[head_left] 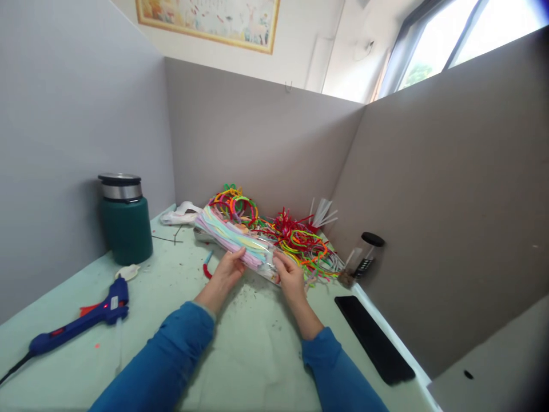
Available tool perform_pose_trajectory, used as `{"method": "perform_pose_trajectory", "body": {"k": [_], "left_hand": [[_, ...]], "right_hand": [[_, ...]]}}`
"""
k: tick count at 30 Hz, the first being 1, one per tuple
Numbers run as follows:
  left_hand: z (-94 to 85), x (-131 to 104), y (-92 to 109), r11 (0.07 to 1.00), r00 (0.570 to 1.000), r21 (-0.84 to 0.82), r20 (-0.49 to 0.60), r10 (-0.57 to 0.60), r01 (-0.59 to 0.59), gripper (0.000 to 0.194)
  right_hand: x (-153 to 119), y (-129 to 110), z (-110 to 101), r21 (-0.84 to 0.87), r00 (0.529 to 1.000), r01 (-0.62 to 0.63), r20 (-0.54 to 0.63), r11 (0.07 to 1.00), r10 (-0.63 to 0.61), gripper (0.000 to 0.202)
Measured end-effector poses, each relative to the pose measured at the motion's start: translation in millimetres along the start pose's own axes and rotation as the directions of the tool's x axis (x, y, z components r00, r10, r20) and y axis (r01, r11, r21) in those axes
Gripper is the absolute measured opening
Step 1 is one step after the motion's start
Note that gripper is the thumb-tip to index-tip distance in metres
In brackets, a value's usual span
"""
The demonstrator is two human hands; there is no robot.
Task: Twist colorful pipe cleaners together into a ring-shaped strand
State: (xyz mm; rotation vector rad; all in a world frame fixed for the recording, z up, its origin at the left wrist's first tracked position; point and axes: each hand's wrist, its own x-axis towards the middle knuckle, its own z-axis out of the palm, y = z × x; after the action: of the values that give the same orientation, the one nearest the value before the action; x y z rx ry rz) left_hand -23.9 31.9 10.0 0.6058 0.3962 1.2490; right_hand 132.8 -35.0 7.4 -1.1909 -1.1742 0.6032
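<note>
A clear plastic packet of pastel pipe cleaners point(231, 233), in pink, yellow and pale blue, is held up slantwise over the table. My left hand point(226, 272) is closed on its lower edge near the middle, thumb on top. At the packet's right end, my right hand point(290, 276) pinches the clear plastic. Behind the packet lies a tangled heap of bright pipe cleaners point(300, 234), red, green, orange and yellow. A short red and blue piece point(207, 269) rests on the table to the left of my left hand.
On the left stand a green bottle point(126, 229) and a blue glue gun point(81, 325) with a lit red light. A black flat object point(373, 339) lies at the right edge, near a clear black-lidded container point(366, 254). Grey partitions point(261, 131) enclose the table.
</note>
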Motion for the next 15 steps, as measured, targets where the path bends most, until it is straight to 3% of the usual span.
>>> {"method": "perform_pose_trajectory", "body": {"k": [5,11,15], "left_hand": [[0.0,1,-5,0.998,1.0,0.052,0.012,0.022,-0.022,0.041],[3.6,-1,-10,0.994,0.999,0.1,-0.004,0.043,-0.042,0.043],[5.1,-2,-11,0.99,0.997,0.129,-0.036,0.065,-0.059,0.044]], "right_hand": [[0,3,2,-0.03,1.0,-0.005,-0.016,1.0,0.005,0.029],[-3,3,2,-0.039,0.992,0.003,0.126,0.999,0.002,0.026],[-3,4,2,-0.115,0.986,0.074,0.155,0.991,-0.055,0.026]]}}
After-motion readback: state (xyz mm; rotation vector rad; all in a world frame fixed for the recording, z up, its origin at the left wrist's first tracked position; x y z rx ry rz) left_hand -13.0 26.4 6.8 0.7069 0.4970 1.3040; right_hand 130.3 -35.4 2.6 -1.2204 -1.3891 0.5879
